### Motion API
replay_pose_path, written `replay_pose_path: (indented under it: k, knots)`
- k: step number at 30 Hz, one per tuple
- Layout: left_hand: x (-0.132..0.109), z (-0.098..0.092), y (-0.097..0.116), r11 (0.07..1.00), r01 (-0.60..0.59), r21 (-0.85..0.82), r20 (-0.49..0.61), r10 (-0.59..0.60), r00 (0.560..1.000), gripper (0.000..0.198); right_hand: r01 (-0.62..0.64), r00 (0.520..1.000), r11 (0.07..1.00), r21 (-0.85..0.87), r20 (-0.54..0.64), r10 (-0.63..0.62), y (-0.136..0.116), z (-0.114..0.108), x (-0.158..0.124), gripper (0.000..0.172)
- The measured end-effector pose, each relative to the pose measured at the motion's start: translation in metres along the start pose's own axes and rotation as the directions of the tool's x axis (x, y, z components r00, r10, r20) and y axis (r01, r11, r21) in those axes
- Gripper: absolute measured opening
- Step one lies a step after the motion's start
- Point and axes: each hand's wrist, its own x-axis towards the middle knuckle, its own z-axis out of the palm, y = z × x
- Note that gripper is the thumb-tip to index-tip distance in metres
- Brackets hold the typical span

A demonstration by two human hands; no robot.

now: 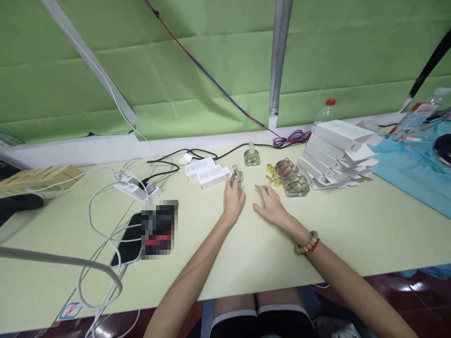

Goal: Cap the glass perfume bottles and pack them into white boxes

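Your left hand has its fingers narrowed around the small glass bottle, mid-surface, just right of the white boxes. Can't tell whether its base touches down; your hand hides part of it. Right hand: fingers parted, thumb well off the index, nothing visible between them; nearest things are the loose yellowish caps, just beyond the fingertips.

Handling, my read: rigid, probably light but dense for its size, slick, chips or cracks if knocked. Hold low on the body, fingers on opposite sides; I wouldn't lift by the narrow top, it may not be firmly seated. Dry fingers, moderate squeeze.

Edges: the standing bottle is near, on the far right of yours; glass on glass is the main risk. To the right, the bottle row lies packed against the caps, with the leaning carton stack just beyond, so a wide right elbow could catch it. Caps look easy to scatter. On the left, watch the white cables and phone.

Best room: the bare surface between your forearms, back toward the near edge. Stop short of that edge; glass won't survive the floor.
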Motion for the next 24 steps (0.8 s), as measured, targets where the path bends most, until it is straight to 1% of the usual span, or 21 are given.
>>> replay_pose_path:
  k: [2,4,8,11,13,16,20,22,24]
  knots:
    - [0.003,0.002,-0.002,0.999,-0.010,0.031,0.041,0.009,0.999,0.041,0.027,0.997,0.992,-0.123,0.082,-0.017,0.000,0.002,-0.003,0.053]
    - [0.007,0.005,-0.004,0.998,-0.036,0.057,0.068,0.032,0.997,0.037,0.045,0.993,0.979,-0.197,0.115,-0.023,-0.001,0.003,-0.004,0.053]
    - [0.024,0.009,-0.009,0.991,-0.134,0.000,0.170,0.132,0.977,0.035,0.064,0.987,0.971,-0.232,0.155,-0.028,-0.005,0.002,-0.005,0.054]
    - [0.041,0.012,-0.013,0.982,-0.181,-0.060,0.225,0.190,0.956,0.028,0.060,0.983,0.969,-0.242,0.182,-0.016,-0.008,0.002,-0.005,0.054]
    - [0.052,0.013,-0.016,0.977,-0.191,-0.095,0.282,0.211,0.936,0.022,0.048,0.982,0.965,-0.257,0.187,0.001,-0.011,0.003,-0.005,0.054]
    - [0.068,0.016,-0.022,0.978,-0.174,-0.119,0.339,0.205,0.918,0.020,0.030,0.980,0.962,-0.273,0.197,0.025,-0.014,0.006,-0.006,0.054]
    - [0.082,0.022,-0.031,0.984,-0.099,-0.148,0.309,0.141,0.940,0.024,0.035,0.983,0.957,-0.288,0.181,0.019,-0.012,0.014,-0.006,0.053]
    - [0.084,0.024,-0.033,0.987,-0.051,-0.156,0.297,0.096,0.950,0.028,0.043,0.988,0.952,-0.304,0.151,0.004,-0.010,0.020,-0.007,0.052]
    - [0.084,0.025,-0.033,0.989,-0.028,-0.142,0.303,0.070,0.951,0.033,0.050,0.993,0.945,-0.323,0.121,-0.011,-0.007,0.025,-0.008,0.052]
